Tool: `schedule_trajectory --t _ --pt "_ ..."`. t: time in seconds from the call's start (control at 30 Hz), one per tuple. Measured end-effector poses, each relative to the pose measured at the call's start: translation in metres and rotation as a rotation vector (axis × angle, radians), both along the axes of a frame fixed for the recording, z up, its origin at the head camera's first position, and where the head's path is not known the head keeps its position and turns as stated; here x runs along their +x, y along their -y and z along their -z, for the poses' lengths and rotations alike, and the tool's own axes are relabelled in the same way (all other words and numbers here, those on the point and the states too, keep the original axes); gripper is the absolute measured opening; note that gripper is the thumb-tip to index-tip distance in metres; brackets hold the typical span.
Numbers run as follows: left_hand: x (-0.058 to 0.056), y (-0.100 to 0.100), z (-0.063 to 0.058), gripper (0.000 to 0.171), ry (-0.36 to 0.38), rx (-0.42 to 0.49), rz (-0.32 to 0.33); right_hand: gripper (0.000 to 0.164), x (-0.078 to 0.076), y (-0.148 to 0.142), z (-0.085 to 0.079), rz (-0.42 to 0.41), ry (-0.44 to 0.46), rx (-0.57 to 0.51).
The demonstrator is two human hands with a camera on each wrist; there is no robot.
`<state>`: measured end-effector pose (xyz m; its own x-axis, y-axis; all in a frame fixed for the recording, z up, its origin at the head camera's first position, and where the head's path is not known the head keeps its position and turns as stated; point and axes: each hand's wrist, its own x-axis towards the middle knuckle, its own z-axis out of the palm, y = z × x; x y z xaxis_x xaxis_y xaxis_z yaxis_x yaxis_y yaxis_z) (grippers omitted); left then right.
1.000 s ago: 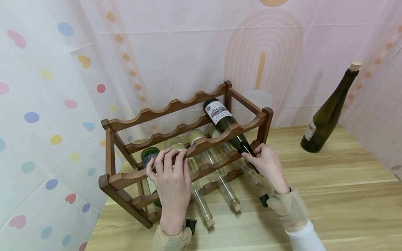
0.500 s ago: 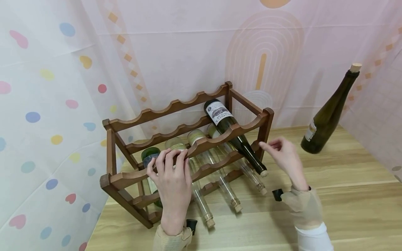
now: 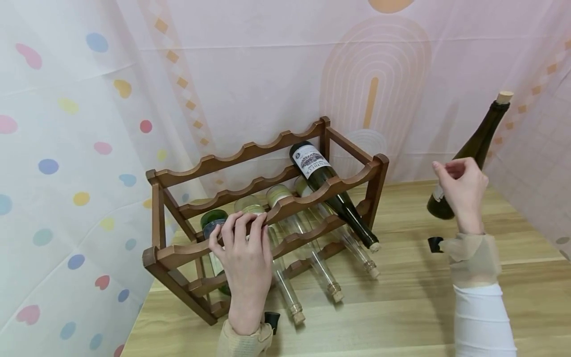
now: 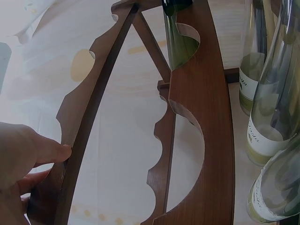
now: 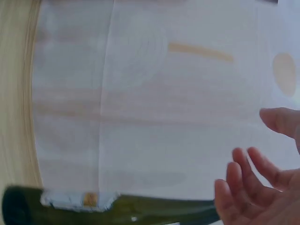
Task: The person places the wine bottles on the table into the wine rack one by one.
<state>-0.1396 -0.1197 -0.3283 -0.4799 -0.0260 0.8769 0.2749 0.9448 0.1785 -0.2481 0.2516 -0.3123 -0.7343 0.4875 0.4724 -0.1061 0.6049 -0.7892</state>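
Note:
A brown wooden wine rack (image 3: pixel 308 202) stands on the table, and my left hand (image 3: pixel 246 263) grips its front top rail. In the left wrist view the thumb (image 4: pixel 58 152) lies on one side of the rail, with fingers on the other. A dark green wine bottle (image 3: pixel 314 161) with a white label lies on the rack's top tier at the right end, its corked neck pointing forward. Nothing is in my right hand (image 3: pixel 466 191), whose fingers are loosely bent beside a corked green bottle (image 3: pixel 483 136) standing upright. That hand partly covers the bottle in the head view.
Lower in the rack lie several bottles, among them clear corked ones (image 3: pixel 318 263) and a green one (image 3: pixel 214 216) at the left end. Their necks stick out over the wooden table (image 3: pixel 379 322). A patterned cloth (image 3: pixel 250 89) hangs behind.
My right hand has let go of the neck of the bottle on the top tier and moved right, up to the standing bottle. The left hand stays on the rail.

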Motion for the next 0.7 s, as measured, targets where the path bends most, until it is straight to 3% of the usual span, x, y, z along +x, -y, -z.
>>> schedule_trajectory --t 0.13,0.2,0.4,0.5,0.7 --pt "0.0 0.0 0.0 0.014 -0.001 -0.003 -0.003 0.028 -0.014 -0.013 -0.01 0.083 -0.116 -0.045" --pt "0.0 0.0 0.0 0.014 0.0 -0.004 -0.004 0.032 -0.021 -0.019 -0.015 0.123 -0.128 -0.067" --pt "0.0 0.001 0.0 0.014 0.01 -0.009 -0.009 0.039 -0.042 -0.04 -0.026 0.258 -0.097 -0.11" --pt "0.001 0.001 0.0 0.014 0.01 -0.009 -0.011 0.05 -0.052 -0.05 -0.029 0.315 -0.082 -0.105" --pt "0.001 0.001 0.0 0.014 0.0 -0.014 -0.012 0.068 -0.066 -0.067 -0.029 0.269 0.02 -0.148"
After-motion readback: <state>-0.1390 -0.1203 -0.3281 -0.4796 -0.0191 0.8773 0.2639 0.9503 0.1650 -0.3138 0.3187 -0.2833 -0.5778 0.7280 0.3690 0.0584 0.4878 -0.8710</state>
